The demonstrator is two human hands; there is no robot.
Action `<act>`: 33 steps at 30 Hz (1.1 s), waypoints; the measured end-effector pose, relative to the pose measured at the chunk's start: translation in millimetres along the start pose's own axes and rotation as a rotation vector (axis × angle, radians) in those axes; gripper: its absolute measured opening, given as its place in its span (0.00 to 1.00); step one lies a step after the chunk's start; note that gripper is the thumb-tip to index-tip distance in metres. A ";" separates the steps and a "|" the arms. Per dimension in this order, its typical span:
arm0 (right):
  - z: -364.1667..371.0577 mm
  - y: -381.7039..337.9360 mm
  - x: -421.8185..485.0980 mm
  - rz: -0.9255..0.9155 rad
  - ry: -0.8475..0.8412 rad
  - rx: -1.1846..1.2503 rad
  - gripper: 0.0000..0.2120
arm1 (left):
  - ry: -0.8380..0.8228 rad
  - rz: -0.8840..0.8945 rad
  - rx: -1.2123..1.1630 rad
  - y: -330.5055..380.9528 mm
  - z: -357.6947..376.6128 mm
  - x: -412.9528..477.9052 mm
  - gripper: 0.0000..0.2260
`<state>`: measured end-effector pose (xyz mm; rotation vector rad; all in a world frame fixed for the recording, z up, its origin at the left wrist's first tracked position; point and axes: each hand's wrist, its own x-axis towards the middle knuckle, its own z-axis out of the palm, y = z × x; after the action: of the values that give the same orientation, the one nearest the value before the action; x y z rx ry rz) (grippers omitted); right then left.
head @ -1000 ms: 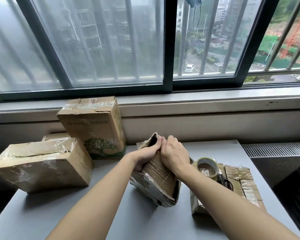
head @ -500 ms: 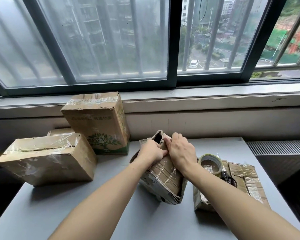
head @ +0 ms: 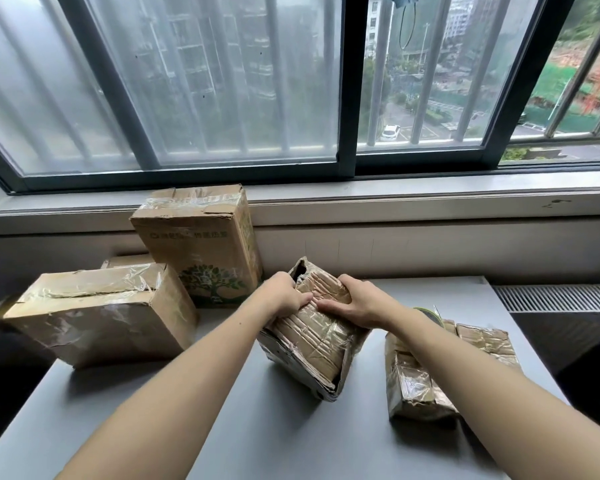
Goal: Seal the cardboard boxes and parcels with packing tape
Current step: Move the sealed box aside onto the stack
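Spread apart now, left grip (head: pixel 284 296) and right grip (head: pixel 358 303) clutch the parcel (head: pixel 312 344) beneath them. Tape roll (head: pixel 431 310), right of it, is mostly hidden.

Soft overcast daylight coming through window (head: pixel 201 81); left pane looking hazy; faint shadows lying on surface (head: pixel 257 438); taped parcel (head: pixel 312 344) glinting weakly; wide-angle lens bowing edges.

Left grip (head: pixel 284 297) and right grip (head: pixel 357 301) clasp the crumpled taped parcel (head: pixel 312 344), tilted on the grey tabletop (head: pixel 257 427).
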<state>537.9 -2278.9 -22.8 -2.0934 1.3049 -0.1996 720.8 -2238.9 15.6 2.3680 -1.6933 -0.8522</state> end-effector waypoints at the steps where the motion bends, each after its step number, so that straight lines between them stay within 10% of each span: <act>1: 3.0 -0.5 2.1 -0.004 0.021 -0.034 0.25 | 0.035 -0.008 -0.010 -0.4 2.8 0.0 0.16; 12: 10.2 7.9 1.5 0.118 0.207 -0.021 0.25 | 0.526 0.154 0.034 -11.7 -21.7 -7.5 0.15; 17: 14.1 3.6 -10.2 0.075 0.192 -0.045 0.24 | 0.133 0.169 -0.159 -29.9 -10.6 6.5 0.33; 22: 23.2 3.2 -8.8 0.103 0.191 -0.035 0.24 | 0.155 0.213 -0.088 -29.2 5.4 16.7 0.15; 27: 8.7 9.9 6.6 -0.111 0.163 0.163 0.44 | 0.259 0.265 -0.054 -29.5 14.1 7.8 0.09; 33: -5.2 5.1 19.4 -0.264 0.028 0.093 0.21 | 0.223 0.338 -0.130 -37.1 20.2 7.8 0.19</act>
<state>541.4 -2299.1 -25.8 -2.1837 1.0109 -0.3968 743.6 -2227.5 -19.0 1.9333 -1.8099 -0.5964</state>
